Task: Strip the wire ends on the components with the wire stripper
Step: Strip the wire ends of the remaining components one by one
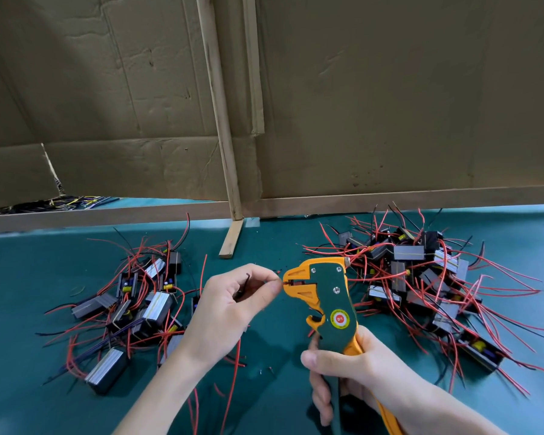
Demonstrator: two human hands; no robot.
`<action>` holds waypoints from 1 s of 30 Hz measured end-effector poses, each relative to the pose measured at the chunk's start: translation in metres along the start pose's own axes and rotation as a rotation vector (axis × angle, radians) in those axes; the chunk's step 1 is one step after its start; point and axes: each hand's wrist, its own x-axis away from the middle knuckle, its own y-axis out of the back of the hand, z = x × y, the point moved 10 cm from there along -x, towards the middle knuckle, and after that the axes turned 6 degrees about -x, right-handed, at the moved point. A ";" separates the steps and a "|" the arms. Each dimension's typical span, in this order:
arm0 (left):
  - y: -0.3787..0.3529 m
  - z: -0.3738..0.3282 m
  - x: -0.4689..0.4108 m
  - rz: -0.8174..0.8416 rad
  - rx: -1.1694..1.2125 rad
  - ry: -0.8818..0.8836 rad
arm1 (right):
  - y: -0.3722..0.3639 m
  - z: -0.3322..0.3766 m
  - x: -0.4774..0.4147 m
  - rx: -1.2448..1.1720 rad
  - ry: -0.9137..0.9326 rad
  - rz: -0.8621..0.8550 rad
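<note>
Wire end [282, 281], thin and dark, is being pinched by thumb and forefinger of the left hand [233, 309] along a 9-to-3 line, at 9 o'clock of the mouth of the orange-and-green plastic wire stripper [324, 293], whose handles are being gripped by the right hand [352, 372] at 5 o'clock.

The handles of the wire stripper [325, 293] vanish inside my right hand [355, 372] and run off the bottom edge. At its nose, the wire [282, 281] pinched by my left hand [230, 306] is too small to tell if it sits inside. My fingers [269, 288] hide the rest of it. Far left of the stripper, a dark tangle [54, 204] lies half hidden behind cardboard [123, 105].
</note>
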 end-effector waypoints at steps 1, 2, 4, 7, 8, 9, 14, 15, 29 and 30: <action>-0.001 0.000 0.000 0.002 0.001 -0.002 | 0.002 -0.001 0.000 -0.004 0.001 -0.021; -0.002 0.000 0.000 0.005 0.003 -0.005 | 0.003 -0.001 0.000 -0.007 0.002 -0.042; -0.005 0.001 0.001 0.015 0.026 -0.005 | 0.005 -0.002 0.000 -0.009 0.008 -0.066; -0.009 0.008 0.004 0.029 0.118 0.038 | 0.007 -0.002 0.002 -0.034 0.012 -0.089; -0.009 0.009 0.005 0.028 0.136 0.042 | 0.006 -0.002 0.003 -0.040 0.011 -0.099; -0.009 0.008 0.005 0.022 0.124 0.032 | 0.006 -0.002 0.003 -0.044 0.013 -0.121; -0.021 0.006 0.005 0.047 -0.001 -0.027 | 0.025 -0.006 0.006 -0.116 -0.005 -0.311; -0.022 0.006 0.005 0.050 -0.029 -0.031 | 0.024 -0.006 0.005 -0.110 -0.013 -0.272; 0.000 0.014 0.002 -0.106 -0.181 0.010 | 0.012 -0.002 -0.004 -0.337 -0.058 -0.018; 0.001 0.014 0.002 -0.117 -0.186 0.004 | 0.011 -0.001 -0.004 -0.331 -0.057 -0.015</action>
